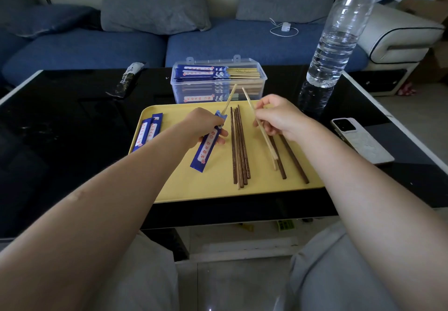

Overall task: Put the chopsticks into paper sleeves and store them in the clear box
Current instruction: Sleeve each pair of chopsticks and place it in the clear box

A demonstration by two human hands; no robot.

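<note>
Left hand point(206, 126) grips blue paper sleeve point(207, 147), mouth facing away; right hand point(278, 116) pinches pale bamboo chopstick point(260, 125), just right, near-parallel.

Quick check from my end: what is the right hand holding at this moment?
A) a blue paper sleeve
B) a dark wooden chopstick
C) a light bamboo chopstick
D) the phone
C: the right hand pinches a light bamboo chopstick above the yellow tray, while the left hand holds the blue paper sleeve.
</note>
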